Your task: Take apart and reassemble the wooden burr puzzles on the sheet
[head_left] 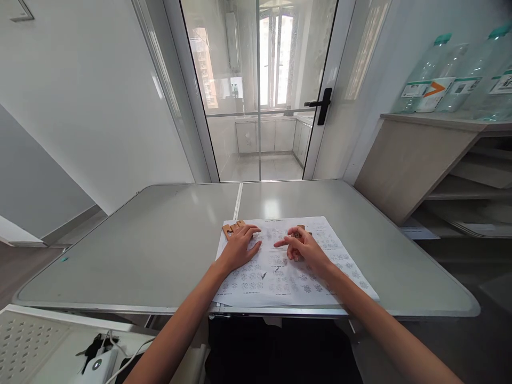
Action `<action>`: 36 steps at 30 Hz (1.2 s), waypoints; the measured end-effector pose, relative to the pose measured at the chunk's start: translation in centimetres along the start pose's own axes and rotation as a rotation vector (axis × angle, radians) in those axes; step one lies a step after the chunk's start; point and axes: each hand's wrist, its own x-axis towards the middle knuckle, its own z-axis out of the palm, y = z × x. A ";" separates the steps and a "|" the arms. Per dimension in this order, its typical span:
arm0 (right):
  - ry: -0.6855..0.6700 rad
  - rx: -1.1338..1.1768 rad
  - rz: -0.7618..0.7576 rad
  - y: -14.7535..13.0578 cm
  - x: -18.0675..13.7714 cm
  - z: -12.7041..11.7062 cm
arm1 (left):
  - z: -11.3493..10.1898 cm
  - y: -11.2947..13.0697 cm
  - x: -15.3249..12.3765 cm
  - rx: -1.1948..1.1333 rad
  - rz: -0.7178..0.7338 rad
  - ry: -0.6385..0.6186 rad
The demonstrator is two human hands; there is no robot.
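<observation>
Printed paper sheets (294, 288) lie on the table before me, covered with rows of small line drawings. My left hand (240, 248) rests on the sheets' left part, its fingers spread and partly bent. Beside its fingertips, at the upper left, are light-brown wooden pieces (227, 231) with dark marks, partly covered by the hand. Over the right part hovers or rests my right hand (304, 249), one finger stretched to the left and others curled. Just behind it shows another brown wooden piece (301, 228), mostly hidden. Two small dark-and-silver bits (263, 276) lie between the hands.
The grey-green table (160, 256) has a pale rim and a seam. Beyond it stands a glass door (280, 133) with a black handle (324, 106). On the right, clear bottles (424, 80) stand on a shelf unit (424, 154). Keys (96, 349) and a white device (100, 368) lie lower left.
</observation>
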 end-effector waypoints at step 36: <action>-0.705 0.260 0.166 2.2 0.2 -2.4 | 0.9 3.2 0.7 -0.959 -0.176 -0.333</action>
